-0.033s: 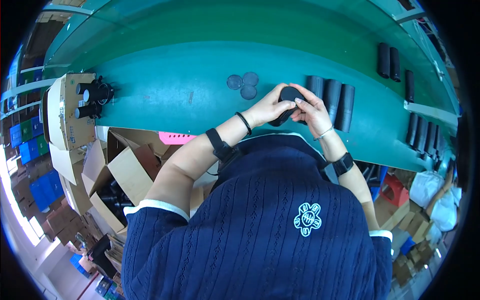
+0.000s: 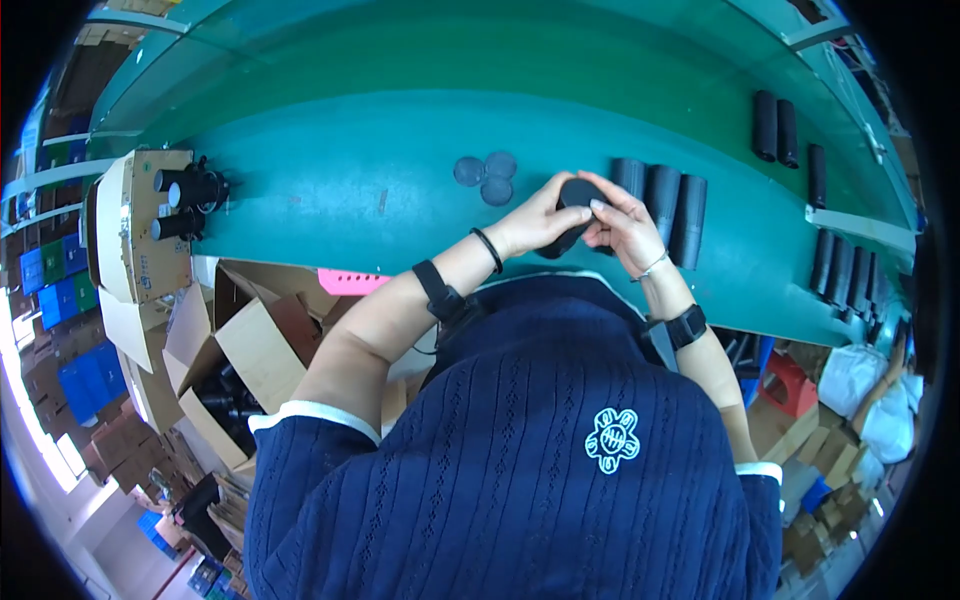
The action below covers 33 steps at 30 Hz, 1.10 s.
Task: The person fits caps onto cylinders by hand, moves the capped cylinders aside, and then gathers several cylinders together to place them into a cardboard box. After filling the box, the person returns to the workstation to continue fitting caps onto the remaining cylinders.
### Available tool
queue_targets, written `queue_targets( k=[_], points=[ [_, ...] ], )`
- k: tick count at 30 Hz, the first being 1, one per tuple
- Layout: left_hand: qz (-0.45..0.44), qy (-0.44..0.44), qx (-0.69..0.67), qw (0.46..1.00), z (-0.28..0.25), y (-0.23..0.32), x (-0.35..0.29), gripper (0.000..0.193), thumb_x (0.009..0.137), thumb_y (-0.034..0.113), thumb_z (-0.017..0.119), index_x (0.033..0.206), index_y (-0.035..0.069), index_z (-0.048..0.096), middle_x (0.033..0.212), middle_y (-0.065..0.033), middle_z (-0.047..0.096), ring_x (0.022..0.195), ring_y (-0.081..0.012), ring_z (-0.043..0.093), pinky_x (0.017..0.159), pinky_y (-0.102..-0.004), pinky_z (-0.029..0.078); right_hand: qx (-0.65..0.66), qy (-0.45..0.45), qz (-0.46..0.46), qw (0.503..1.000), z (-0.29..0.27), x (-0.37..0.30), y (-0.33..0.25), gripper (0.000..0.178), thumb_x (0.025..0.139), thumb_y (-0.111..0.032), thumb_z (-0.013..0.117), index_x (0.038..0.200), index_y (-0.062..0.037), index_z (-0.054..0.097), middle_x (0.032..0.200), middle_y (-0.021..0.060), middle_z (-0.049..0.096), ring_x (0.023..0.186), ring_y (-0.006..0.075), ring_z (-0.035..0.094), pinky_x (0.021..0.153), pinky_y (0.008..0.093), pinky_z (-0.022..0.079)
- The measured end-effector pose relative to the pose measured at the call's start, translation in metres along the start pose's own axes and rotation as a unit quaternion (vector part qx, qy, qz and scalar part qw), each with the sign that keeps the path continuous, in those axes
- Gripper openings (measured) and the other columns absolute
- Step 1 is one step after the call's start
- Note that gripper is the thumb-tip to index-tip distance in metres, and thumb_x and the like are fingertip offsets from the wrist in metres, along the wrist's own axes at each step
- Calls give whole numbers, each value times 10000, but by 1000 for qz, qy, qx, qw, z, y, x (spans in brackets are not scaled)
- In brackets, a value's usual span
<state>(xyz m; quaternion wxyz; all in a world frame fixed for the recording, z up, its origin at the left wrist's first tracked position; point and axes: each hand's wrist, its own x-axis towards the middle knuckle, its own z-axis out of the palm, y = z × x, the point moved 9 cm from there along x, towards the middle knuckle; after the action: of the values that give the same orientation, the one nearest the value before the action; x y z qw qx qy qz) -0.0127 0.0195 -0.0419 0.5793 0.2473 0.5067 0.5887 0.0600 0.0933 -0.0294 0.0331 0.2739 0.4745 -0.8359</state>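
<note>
Near the front edge of the green bench [image 2: 330, 190], the left hand [image 2: 543, 215] and right hand [image 2: 628, 230] grip a black cylinder [image 2: 580, 193] with a flat, round end. Green surface stretches broadly leftward past three thin, dark discs [image 2: 497, 191]; three dark tubes [image 2: 662, 205] lie close by the right hand. Open cardboard boxes [image 2: 262, 345] sit below the edge.

Navy knit top [image 2: 480, 480], white sleeve trim [image 2: 335, 412], flower emblem [image 2: 612, 440], black arm straps [image 2: 430, 280], silvery bracelet [image 2: 651, 267]
</note>
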Motion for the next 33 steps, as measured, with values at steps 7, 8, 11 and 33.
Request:
queue_targets(
  k=[7,8,11,33],
  points=[
    [157,-1,314,937,11,46,-12,655,744,271,794,1282,43,500,1164,-153,593,1112,-295,571,944,-381,453,-4,-77,-30,997,-10,-15,-2,562,887,-103,629,1396,-85,391,1268,69,532,903,119,618,748,242,532],
    [171,15,355,919,11,51,-15,625,723,276,806,1246,53,545,1141,-151,618,1079,-311,595,927,-389,469,-23,-88,-66,994,-4,-19,-9,588,865,-81,653,1391,-88,390,1285,70,523,977,129,605,783,246,527],
    [182,80,415,888,13,64,-22,617,661,251,810,1208,72,589,1120,-143,644,1023,-325,622,881,-399,496,-100,-78,-141,982,7,-20,-21,704,772,4,717,1392,-89,397,1334,61,486,1146,146,531,896,264,491],
    [224,158,408,871,-19,45,-8,698,719,160,807,1301,24,447,1204,-125,563,1118,-192,565,938,-340,478,-249,-32,-136,959,11,14,-31,638,749,20,740,1320,-63,467,1223,38,565,1029,95,522,827,239,480]
  ],
)
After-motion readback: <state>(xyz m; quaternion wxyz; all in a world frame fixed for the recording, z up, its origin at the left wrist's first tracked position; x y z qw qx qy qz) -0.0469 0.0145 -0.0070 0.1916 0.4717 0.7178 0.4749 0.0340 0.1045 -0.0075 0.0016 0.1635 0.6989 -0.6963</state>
